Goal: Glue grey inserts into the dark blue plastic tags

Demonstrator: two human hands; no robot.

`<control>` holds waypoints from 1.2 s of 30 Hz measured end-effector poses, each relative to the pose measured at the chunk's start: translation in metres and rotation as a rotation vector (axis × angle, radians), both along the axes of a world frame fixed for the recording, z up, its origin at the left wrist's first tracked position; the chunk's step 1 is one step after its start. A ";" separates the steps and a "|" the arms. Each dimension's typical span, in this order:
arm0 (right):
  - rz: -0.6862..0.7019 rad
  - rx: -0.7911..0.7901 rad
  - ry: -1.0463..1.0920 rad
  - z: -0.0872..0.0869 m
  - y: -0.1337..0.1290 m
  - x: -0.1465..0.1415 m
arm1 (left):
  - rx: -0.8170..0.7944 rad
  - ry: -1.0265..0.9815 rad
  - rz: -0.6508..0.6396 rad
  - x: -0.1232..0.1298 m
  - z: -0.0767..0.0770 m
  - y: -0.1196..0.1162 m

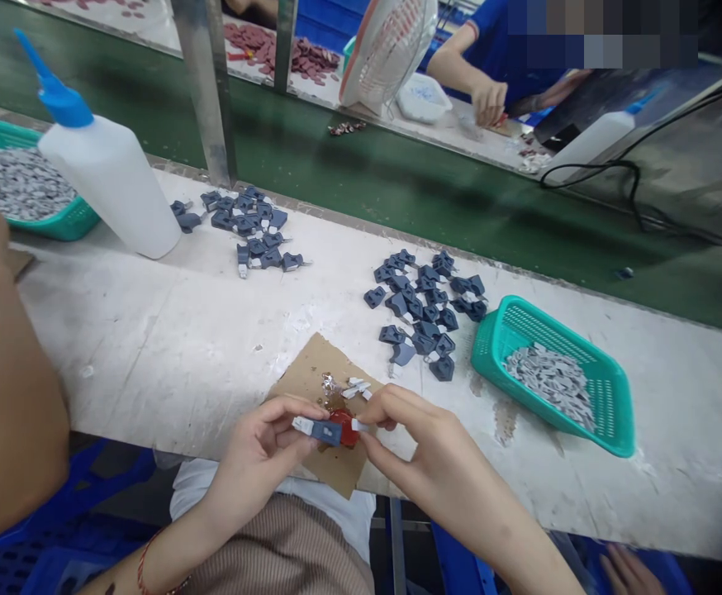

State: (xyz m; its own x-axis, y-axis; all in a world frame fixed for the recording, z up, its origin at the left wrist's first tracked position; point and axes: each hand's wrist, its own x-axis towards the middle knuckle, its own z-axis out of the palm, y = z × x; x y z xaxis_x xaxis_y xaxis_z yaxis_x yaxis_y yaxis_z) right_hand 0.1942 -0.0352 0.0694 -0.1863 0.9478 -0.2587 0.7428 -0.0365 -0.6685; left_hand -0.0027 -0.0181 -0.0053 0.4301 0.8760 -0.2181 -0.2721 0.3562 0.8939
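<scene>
Pinched between the thumb and fingers of my left hand (280, 438) is a dark blue-grey part (326, 432) with a light grey piece on its left end. My right hand (401, 430) grips a small light grey piece (359, 426) just right of that part, with a narrow gap between them. Below both hands lies a brown cardboard sheet (311, 364). On it are a red round object (347, 430), small shiny metal bits (330, 385) and several light grey pieces (356, 387).
Dark blue-grey parts (426, 306) lie in groups beyond my hands. A green basket (491, 347) of grey pieces is at right, another (73, 221) at left beside a white bottle (119, 182). A person's arm (460, 70) works across the divider; another person is close at left.
</scene>
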 end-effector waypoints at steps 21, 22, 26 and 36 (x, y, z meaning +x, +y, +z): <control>-0.014 0.027 0.146 0.007 0.002 -0.017 | 0.021 -0.059 0.047 0.009 0.002 -0.003; -0.012 0.025 0.143 0.007 0.002 -0.017 | 0.023 -0.056 0.050 0.009 0.002 -0.003; 0.004 0.035 0.110 0.007 0.002 -0.016 | 0.065 -0.023 0.065 0.009 0.002 -0.003; -0.028 0.129 0.088 0.006 -0.010 -0.015 | 0.035 -0.048 0.083 0.011 0.006 -0.002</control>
State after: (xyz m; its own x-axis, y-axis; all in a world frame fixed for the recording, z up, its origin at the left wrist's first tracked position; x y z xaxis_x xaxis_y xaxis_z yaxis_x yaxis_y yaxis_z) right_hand 0.1789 -0.0451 0.0752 -0.1756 0.9774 -0.1180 0.6812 0.0341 -0.7313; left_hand 0.0088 -0.0196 0.0007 0.3646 0.9160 -0.1674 -0.3426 0.2992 0.8906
